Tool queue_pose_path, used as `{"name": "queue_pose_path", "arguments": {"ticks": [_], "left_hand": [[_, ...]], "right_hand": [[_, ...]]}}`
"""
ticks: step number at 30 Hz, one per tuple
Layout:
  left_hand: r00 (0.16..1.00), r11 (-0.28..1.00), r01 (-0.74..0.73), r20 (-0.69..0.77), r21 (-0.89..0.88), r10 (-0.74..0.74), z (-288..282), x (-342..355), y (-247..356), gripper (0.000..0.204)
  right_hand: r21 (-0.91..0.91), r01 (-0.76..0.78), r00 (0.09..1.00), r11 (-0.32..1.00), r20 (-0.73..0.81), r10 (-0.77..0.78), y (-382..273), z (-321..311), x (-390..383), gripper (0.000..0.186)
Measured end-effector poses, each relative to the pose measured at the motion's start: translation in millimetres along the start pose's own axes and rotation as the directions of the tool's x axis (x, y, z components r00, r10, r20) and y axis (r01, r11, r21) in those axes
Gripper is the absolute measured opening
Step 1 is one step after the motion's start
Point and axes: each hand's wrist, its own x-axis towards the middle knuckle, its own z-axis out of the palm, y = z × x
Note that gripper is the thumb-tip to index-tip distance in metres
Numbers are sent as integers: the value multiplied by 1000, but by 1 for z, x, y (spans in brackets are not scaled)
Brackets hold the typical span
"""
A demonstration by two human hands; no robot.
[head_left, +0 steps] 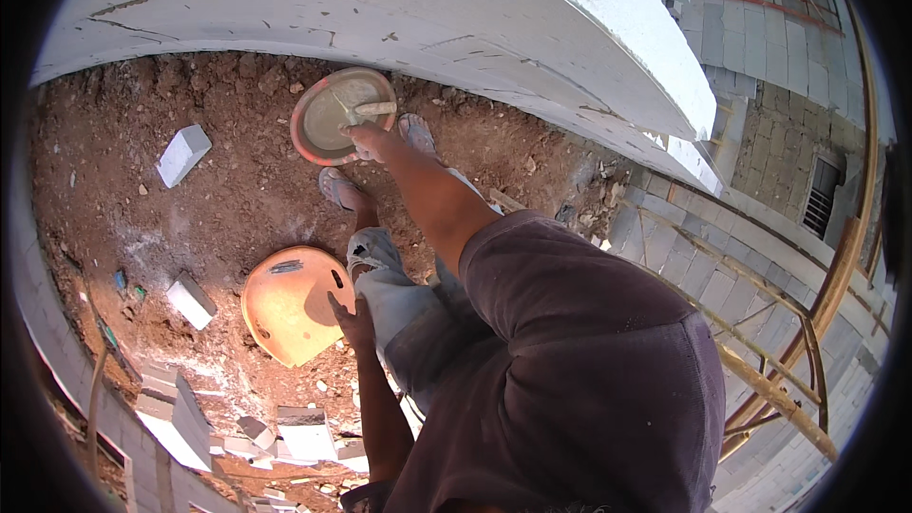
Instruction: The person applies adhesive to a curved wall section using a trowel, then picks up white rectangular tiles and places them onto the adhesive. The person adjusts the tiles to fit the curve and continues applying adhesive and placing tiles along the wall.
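My right hand (369, 141) is closed on a pale, mortar-smeared tool (376, 108), which looks like a trowel. The tool reaches over a round reddish-rimmed basin (302, 132) on the dirt. Wet grey mortar (326, 123) lies inside the basin, by the foot of the wall. My left hand (353, 321) hangs beside my knee with its fingers apart, holding nothing. Just past those fingers is an orange plastic piece (280, 299) with rounded edges and slots, partly in shadow. Whether the fingertips touch it I cannot tell.
A pale block wall (408, 24) curves along the far side. White block pieces (182, 154) lie on the reddish dirt (242, 190), with more blocks (176, 413) at lower left. Poles (760, 389) stand at the right. My sandalled feet (334, 187) are close to the basin.
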Motion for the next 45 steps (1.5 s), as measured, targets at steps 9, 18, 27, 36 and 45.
{"name": "queue_pose_path", "arguments": {"ticks": [9, 18, 27, 36, 45], "left_hand": [[923, 944, 329, 205, 24, -327, -132, 18, -4, 55], [941, 942, 312, 97, 122, -324, -160, -8, 100, 46], [939, 937, 131, 262, 324, -222, -45, -16, 188, 49], [742, 935, -35, 636, 352, -212, 103, 69, 284, 51], [825, 822, -219, 549, 526, -131, 239, 28, 359, 50]], "right_hand": [[251, -103, 993, 963, -25, 112, 30, -75, -99, 51], [557, 0, 991, 830, -111, 74, 65, -204, -229, 34], [783, 117, 948, 611, -271, 166, 175, -361, -237, 29], [914, 306, 876, 265, -379, 297, 234, -524, -339, 28], [896, 436, 822, -91, -355, 446, 325, -646, -374, 32]]}}
